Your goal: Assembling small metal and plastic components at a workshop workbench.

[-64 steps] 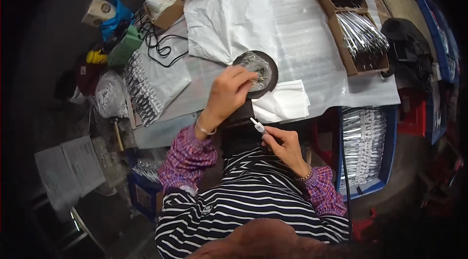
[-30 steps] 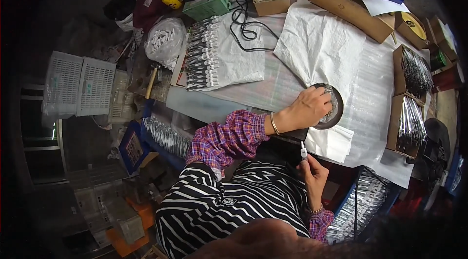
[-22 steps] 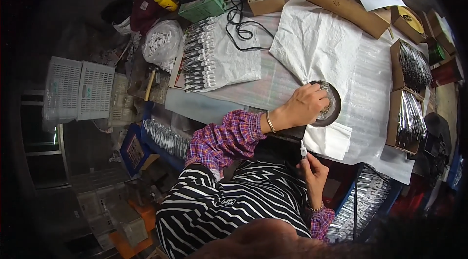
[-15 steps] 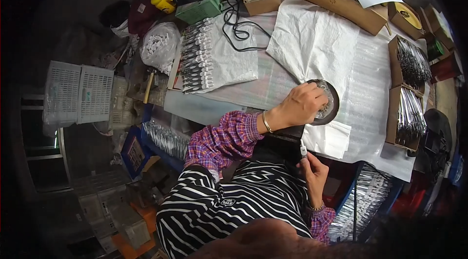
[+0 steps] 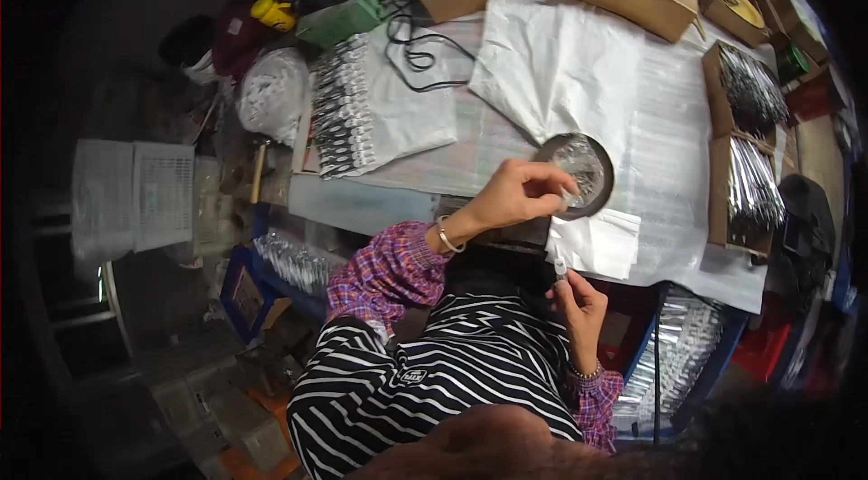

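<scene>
My left hand is over the near left rim of a round dark dish. Its thumb and forefinger are pinched together; whatever is between them is too small to make out. Inside the dish lies a clear plastic lining with small shiny bits. Nearer to me, my right hand is closed around a slim piece with a white tip, held upright with the tip pointing away from me. The lower part of that piece is hidden by the fingers. White paper sheets lie between the dish and my right hand.
Rows of dark-handled pieces with white ends lie at the left of the table. Cardboard boxes of thin metal pieces stand at the right. A black cord winds across the back. A blue tray of silvery pieces sits beside my right arm.
My left hand has come out of the dish, back toward me and to the left, its fingers pinched. My right hand still holds the white-tipped piece. The whole view has shifted slightly.
</scene>
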`<state>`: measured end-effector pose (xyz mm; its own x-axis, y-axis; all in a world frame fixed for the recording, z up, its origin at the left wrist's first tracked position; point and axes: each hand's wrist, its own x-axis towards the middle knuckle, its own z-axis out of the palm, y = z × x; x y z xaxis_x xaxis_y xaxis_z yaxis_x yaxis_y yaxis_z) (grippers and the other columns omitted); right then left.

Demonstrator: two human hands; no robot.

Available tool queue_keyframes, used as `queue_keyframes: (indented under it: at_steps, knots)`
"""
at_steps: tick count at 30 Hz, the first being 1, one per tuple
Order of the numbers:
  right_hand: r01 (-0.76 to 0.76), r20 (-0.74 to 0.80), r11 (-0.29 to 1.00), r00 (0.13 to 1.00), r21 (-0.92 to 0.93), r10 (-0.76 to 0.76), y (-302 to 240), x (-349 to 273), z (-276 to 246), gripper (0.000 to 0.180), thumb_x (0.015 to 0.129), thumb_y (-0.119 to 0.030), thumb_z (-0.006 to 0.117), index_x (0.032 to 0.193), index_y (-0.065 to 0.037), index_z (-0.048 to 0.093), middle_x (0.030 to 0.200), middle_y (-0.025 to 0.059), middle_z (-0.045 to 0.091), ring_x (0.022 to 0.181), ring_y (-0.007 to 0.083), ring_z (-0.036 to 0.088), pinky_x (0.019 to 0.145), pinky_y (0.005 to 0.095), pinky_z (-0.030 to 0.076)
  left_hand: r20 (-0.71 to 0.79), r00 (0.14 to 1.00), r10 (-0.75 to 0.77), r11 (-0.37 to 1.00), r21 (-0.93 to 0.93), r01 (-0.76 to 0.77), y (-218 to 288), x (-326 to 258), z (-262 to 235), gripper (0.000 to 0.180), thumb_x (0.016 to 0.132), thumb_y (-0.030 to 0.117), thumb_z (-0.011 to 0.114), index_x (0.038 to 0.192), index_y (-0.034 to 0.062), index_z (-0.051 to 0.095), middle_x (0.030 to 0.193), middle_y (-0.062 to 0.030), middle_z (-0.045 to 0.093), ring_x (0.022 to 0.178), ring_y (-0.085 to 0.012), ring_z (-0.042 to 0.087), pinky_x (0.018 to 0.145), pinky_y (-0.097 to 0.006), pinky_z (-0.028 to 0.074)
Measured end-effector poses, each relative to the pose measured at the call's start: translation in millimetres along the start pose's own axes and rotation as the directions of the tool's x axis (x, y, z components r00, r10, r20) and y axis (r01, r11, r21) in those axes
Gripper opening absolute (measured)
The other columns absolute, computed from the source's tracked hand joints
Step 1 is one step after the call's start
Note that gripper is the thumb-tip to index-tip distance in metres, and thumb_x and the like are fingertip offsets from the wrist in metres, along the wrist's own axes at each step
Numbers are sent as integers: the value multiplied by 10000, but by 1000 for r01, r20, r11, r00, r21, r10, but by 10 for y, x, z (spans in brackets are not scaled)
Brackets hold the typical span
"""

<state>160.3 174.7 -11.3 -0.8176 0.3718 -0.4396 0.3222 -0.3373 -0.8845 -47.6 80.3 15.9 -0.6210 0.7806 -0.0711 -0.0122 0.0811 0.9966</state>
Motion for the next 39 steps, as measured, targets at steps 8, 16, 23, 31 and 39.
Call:
queue_keyframes:
  at_steps: [8,16,23,31,39]
  knots:
    - [30,-9,999,1000,-15,-30,-16,99,56,219,886,-96,592,1038,56,635,732,42,655,585,55,560,529,181,446,173,931,-322,894,-269,359,79,-339,-11,103,836,-6,600,928,-43,632,820,-93,655,712,-119,608,649,-227,499]
    - [62,-14,996,998,58,-61,-10,68,57,221,866,-77,601,1055,26,649,689,24,644,558,31,531,504,169,426,180,948,-264,949,-125,288,-53,-476,156,107,790,-11,654,896,-8,645,869,-35,635,770,-90,602,667,-208,485]
    - [52,29,998,998,28,-53,-11,44,15,261,890,-67,579,1128,32,617,734,41,650,613,48,560,533,172,448,101,993,-65,992,118,53,-72,-486,287,101,732,-17,687,828,4,663,828,-18,595,698,-64,564,591,-191,441]
    - [95,25,995,995,-7,-94,-32,30,33,273,881,-57,584,1139,25,615,713,35,650,597,46,563,527,174,455,89,996,17,961,272,-40,-53,-504,321,105,711,-20,687,805,20,664,812,-30,596,648,-77,565,524,-192,422]
    - [287,-43,927,951,-242,-306,-17,16,62,236,819,-34,626,1042,45,634,681,133,651,579,135,630,521,243,475,79,997,-12,969,245,-8,-73,-522,319,94,707,-18,691,787,15,653,800,-31,599,636,-78,565,522,-194,425]
